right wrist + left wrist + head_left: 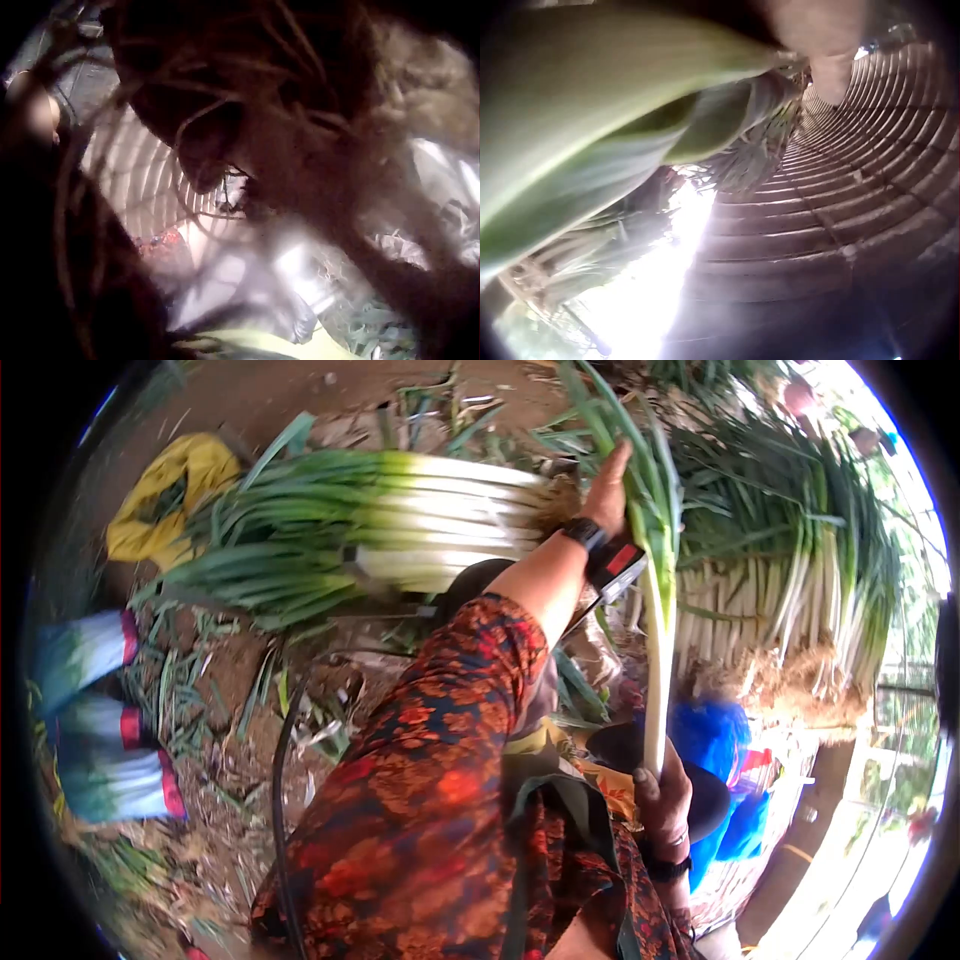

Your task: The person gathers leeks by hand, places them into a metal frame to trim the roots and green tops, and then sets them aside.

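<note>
A long leek point(655, 650) with a white shank and green leaves stretches between my two hands in the head view. My left hand point(605, 495) grips it at the leafy part. One straight digit shows there, and the leaves hide the other fingers. In the left wrist view the leek point(622, 97) passes close to the camera, with a blurred finger point(829, 79) against its far part. My right hand point(667, 805) holds the root end, its thumb laid on the shank. Thin dark roots point(202, 112) fill much of the right wrist view.
A pile of trimmed leeks point(430, 520) lies at the upper left beside a yellow bag point(175, 495). Untrimmed leeks point(790, 560) with earthy roots stand at the right. Wrapped bundles point(110, 760), leaf scraps point(200, 690) and a blue bag point(710, 730) lie about.
</note>
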A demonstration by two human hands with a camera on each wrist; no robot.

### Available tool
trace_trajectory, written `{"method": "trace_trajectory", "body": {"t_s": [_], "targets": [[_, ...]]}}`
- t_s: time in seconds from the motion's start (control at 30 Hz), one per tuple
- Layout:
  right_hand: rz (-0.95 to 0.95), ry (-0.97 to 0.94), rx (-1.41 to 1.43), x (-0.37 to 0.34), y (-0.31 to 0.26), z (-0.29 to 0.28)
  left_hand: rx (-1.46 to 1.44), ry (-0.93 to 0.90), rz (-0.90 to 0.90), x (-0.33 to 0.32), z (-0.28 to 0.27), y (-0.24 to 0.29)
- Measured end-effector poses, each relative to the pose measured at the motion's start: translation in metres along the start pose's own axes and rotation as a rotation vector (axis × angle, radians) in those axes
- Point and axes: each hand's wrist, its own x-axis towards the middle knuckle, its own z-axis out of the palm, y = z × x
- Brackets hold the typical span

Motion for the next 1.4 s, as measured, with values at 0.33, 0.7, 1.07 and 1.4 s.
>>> {"method": "trace_trajectory", "body": {"t_s": [0.33,0.7,1.07,1.4], "targets": [[-0.320,-0.174,-0.326,0.106,0.009,0.001,0.339,-0.240,0.139,-0.104,0.089,0.206],[-0.499,-0.239,-0.893,0.308,-0.008,0.206,0.819,0.853,0.413,-0.287,-0.038,0.367],[-0.286,-0.250,-1.118,0.328,0.050,0.245,2.989,0.251,0.534,-0.228,-0.125,0.296],[-0.122,-0.397,-1.001,0.305,0.065,0.236,2.668,0.367,0.108,-0.245,-0.138,0.289]]}}
